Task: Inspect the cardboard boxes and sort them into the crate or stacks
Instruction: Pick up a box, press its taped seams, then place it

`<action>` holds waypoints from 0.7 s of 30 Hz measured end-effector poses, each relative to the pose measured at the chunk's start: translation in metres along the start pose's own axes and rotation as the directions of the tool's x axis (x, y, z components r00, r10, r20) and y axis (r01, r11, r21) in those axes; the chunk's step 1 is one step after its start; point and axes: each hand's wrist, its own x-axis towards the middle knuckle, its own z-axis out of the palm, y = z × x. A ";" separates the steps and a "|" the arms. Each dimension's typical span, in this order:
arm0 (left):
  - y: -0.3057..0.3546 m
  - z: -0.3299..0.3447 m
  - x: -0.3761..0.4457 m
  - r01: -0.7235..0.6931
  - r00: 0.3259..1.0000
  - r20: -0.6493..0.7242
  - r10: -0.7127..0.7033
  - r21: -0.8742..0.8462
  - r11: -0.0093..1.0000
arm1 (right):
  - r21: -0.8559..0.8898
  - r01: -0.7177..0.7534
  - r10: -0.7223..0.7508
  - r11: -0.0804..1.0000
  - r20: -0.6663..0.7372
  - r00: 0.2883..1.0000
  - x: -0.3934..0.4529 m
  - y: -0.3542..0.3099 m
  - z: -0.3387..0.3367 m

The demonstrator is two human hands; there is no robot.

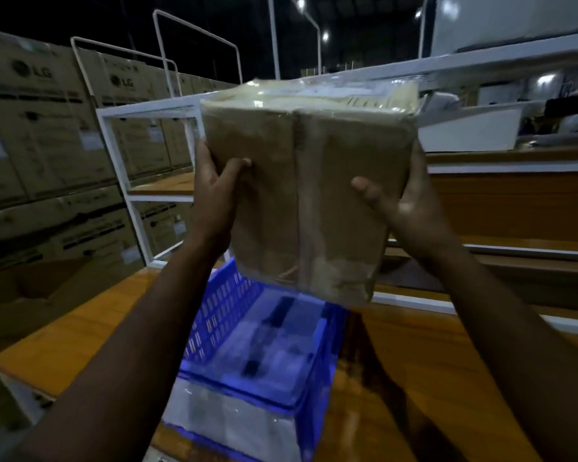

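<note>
Hands grip a plastic-wrapped cardboard box [309, 191] raised in the air above the blue plastic crate [247, 345]. Left hand [214, 195] clasps the box's left edge, thumb curled onto the near face; right hand [401, 208] cups the right edge, thumb pressed on the same face. The box's lower corner hangs clear over the crate's far rim, not touching it. Wrapped parcels lie inside the crate, which sits on a wooden table [414, 361]. Just left stands a white metal frame [121, 155], with stacked LG cartons [37, 128] beyond.
</note>
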 end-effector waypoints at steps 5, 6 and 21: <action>-0.075 -0.052 0.026 0.157 0.986 -0.065 -0.154 0.053 0.986 | -0.046 -0.068 0.070 0.997 0.044 0.997 0.021 0.050 0.070; -0.088 -0.059 0.029 0.189 0.980 -0.069 -0.187 0.031 0.981 | -0.047 -0.080 0.082 0.996 0.049 0.995 0.023 0.058 0.080; -0.188 -0.092 0.063 0.296 0.955 0.003 -0.296 -0.055 0.954 | -0.198 -0.164 0.174 0.966 0.037 0.984 0.045 0.127 0.147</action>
